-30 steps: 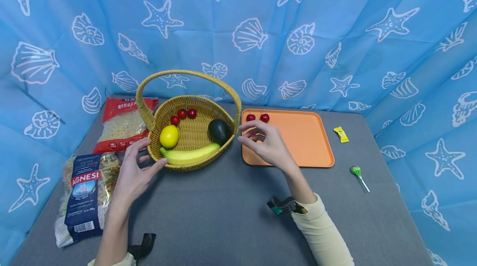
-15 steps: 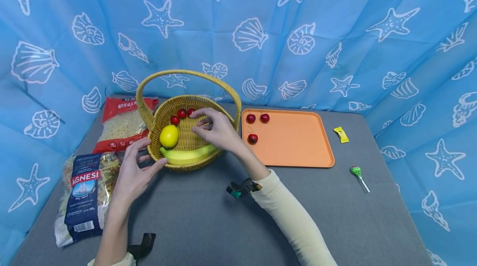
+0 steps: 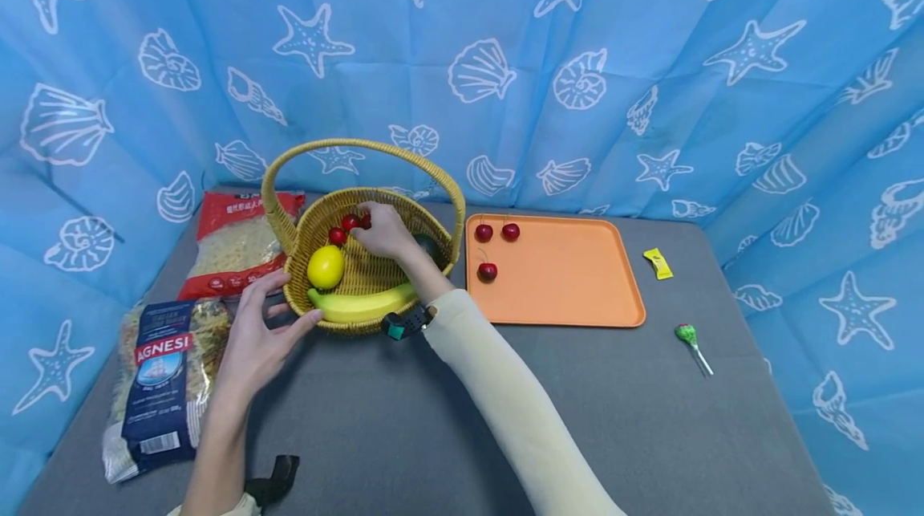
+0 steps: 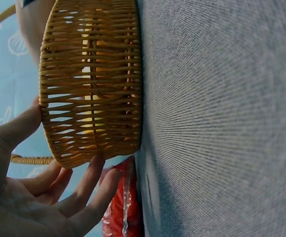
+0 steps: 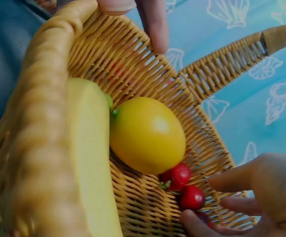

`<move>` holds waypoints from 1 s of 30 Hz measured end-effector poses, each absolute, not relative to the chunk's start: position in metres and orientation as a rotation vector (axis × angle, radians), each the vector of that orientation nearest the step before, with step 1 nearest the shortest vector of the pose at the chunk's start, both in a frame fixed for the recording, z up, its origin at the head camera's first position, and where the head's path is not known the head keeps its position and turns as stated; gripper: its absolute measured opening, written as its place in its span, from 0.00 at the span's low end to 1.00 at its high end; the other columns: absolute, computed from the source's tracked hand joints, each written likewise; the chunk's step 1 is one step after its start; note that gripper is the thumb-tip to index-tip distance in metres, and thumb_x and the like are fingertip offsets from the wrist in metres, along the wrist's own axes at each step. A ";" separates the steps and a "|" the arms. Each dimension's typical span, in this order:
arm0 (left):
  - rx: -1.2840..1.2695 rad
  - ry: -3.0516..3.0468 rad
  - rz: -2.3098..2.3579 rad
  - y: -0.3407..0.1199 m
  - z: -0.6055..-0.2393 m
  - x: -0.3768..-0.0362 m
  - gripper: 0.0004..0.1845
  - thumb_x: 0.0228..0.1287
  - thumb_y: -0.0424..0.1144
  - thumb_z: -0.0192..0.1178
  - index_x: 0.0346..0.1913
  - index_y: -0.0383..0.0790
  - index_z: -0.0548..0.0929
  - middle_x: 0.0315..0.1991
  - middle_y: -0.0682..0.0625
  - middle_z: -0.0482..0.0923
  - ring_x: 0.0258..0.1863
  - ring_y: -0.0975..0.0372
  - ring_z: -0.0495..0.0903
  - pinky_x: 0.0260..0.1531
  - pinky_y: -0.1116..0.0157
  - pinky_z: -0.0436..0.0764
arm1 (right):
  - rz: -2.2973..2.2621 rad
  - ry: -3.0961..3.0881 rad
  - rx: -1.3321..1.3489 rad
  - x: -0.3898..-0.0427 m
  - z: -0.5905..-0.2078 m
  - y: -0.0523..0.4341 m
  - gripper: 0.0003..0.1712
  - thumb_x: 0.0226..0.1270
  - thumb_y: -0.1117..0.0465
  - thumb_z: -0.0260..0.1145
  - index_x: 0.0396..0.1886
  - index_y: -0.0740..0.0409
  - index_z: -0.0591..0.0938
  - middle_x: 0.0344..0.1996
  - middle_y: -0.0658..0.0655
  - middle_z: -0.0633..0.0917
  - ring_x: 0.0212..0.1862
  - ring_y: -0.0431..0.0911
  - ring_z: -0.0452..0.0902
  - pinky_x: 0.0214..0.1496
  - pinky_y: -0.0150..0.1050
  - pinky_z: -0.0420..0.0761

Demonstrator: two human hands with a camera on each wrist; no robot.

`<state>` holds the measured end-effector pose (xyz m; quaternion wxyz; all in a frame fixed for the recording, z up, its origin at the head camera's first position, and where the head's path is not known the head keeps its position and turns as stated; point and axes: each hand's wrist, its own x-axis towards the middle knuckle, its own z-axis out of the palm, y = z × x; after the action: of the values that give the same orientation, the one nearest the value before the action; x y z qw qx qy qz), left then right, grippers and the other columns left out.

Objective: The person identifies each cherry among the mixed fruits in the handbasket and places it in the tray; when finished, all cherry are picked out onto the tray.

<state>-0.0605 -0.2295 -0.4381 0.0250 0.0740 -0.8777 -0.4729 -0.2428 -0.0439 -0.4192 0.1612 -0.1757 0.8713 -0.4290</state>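
A yellow wicker basket [image 3: 433,215] with a tall handle holds a lemon [image 3: 326,266], a banana [image 3: 361,304], a dark avocado [image 3: 429,245] and several red cherries [image 3: 337,236]. My left hand [image 3: 253,343] rests against the basket's left side, its thumb and fingers spread and touching the rim and wall. Inside the basket, my right hand [image 3: 386,231] reaches the rightmost cherry [image 3: 366,221]. In the right wrist view the thumb covers part of this cherry [image 5: 202,217], while the index finger stands apart from it.
An orange tray [image 3: 563,275] with three cherries lies right of the basket. Farther right are a yellow wrapped candy [image 3: 658,263] and a green lollipop [image 3: 687,335]. Two pasta bags, one red [image 3: 238,247] and one blue [image 3: 160,388], lie at left. A blue curtain [image 3: 505,10] hangs behind.
My right hand has moved left from the tray's left edge into the basket, down to the cherries. A cherry it hid on the tray now shows. The left hand stays at the basket.
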 end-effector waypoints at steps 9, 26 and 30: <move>0.228 -2.702 -1.476 -0.229 -0.440 -0.060 0.43 0.73 0.47 0.73 0.83 0.38 0.63 0.83 0.32 0.57 0.68 0.34 0.78 0.64 0.39 0.86 | -1.374 2.357 -0.353 -0.244 -0.435 -0.051 0.28 0.82 0.69 0.60 0.78 0.68 0.73 0.21 0.53 0.71 0.18 0.40 0.53 0.23 0.33 0.58; 0.195 -2.710 -1.474 -0.231 -0.439 -0.060 0.43 0.75 0.49 0.71 0.83 0.38 0.63 0.83 0.31 0.57 0.68 0.32 0.78 0.64 0.38 0.85 | -1.631 2.352 -0.882 -0.155 -0.390 0.022 0.19 0.77 0.65 0.71 0.64 0.61 0.85 0.58 0.62 0.89 0.42 0.52 0.90 0.42 0.29 0.89; 0.199 -2.709 -1.468 -0.231 -0.440 -0.060 0.43 0.74 0.48 0.72 0.83 0.38 0.63 0.83 0.32 0.58 0.68 0.33 0.78 0.64 0.39 0.85 | -1.683 2.371 -0.952 -0.129 -0.382 0.059 0.19 0.72 0.67 0.75 0.61 0.61 0.86 0.59 0.61 0.87 0.47 0.48 0.89 0.52 0.34 0.93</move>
<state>-0.0595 -0.2310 -0.4399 0.0271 0.0644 -0.8771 -0.4752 -0.1293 0.0593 -0.3820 0.0412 -0.3108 0.7744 -0.5495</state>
